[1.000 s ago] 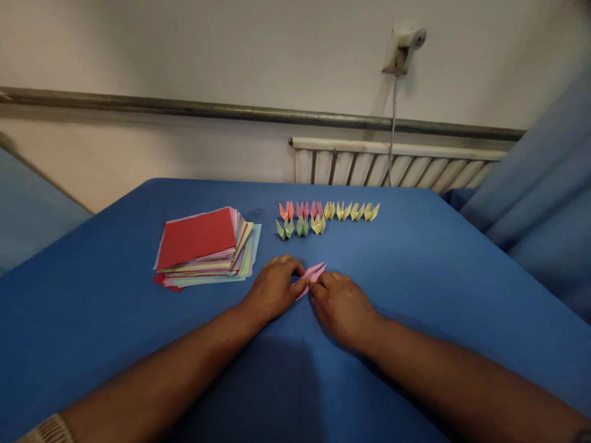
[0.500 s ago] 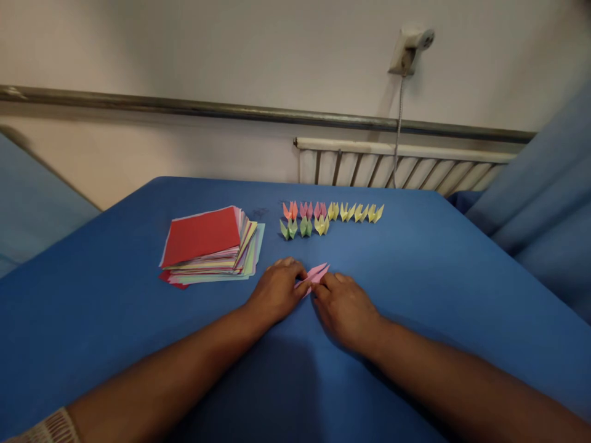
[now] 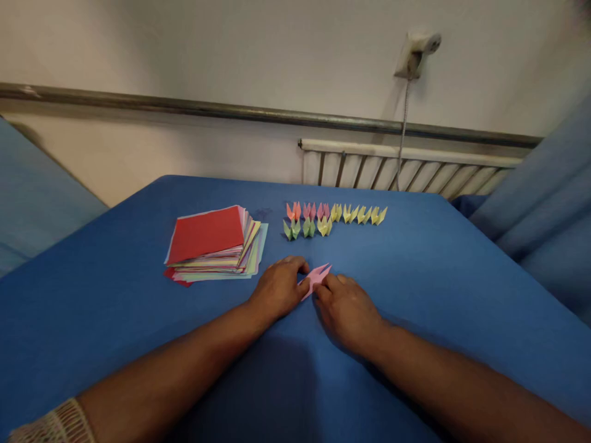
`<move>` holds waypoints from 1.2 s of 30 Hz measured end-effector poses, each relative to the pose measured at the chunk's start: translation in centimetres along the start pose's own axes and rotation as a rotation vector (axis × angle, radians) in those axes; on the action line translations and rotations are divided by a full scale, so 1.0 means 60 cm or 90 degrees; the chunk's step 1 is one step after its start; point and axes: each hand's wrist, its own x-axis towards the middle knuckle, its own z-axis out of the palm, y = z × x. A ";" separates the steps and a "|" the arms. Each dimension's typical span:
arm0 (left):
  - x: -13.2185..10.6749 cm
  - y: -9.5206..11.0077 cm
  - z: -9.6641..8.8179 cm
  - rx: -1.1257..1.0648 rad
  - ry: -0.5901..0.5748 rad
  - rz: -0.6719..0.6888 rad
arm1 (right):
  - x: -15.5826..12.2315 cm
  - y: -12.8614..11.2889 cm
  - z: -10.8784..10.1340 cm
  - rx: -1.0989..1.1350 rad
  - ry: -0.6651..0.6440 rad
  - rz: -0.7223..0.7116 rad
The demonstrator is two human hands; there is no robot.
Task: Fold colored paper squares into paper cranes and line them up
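A pink folded paper [image 3: 316,278], pointed and split at its far end, is between my two hands low over the blue table. My left hand [image 3: 279,287] grips its left side with thumb and fingers. From the other side my right hand [image 3: 347,306] pinches its right edge. Part of the paper is hidden behind the fingers. Beyond the hands stand several small folded paper cranes in two rows: an orange crane [image 3: 293,211], pink ones [image 3: 309,211], yellow ones [image 3: 350,213] and green ones [image 3: 292,229].
A stack of coloured paper sheets [image 3: 210,237], red on top, lies left of the cranes. Behind the blue table [image 3: 415,258] are a metal rail [image 3: 231,112], a radiator [image 3: 369,161] and a wall socket with a cord [image 3: 413,58]. Blue curtains [image 3: 549,184] hang at both sides.
The pink paper shows slightly more of its surface between the fingers, and my left fingers have parted a little. The whole view has shifted slightly; cranes and stack stay put.
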 end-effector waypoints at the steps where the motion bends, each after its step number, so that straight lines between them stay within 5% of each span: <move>1: 0.000 -0.001 0.000 0.000 -0.001 0.002 | 0.000 0.000 0.000 0.001 -0.001 0.001; 14: 0.010 0.000 0.008 0.034 0.010 -0.005 | 0.004 0.019 0.001 0.101 0.019 -0.006; 26: 0.000 0.009 0.003 -0.112 -0.006 0.003 | 0.008 0.028 0.011 0.226 0.095 0.053; 29: 0.000 0.011 0.004 -0.259 -0.006 -0.039 | 0.016 0.034 0.023 0.364 0.155 0.108; 33: 0.004 0.026 0.008 -0.565 0.097 -0.121 | 0.034 0.035 0.038 0.707 0.297 0.268; 36: 0.001 0.040 0.006 -0.707 0.120 -0.137 | 0.043 0.032 0.036 0.951 0.276 0.267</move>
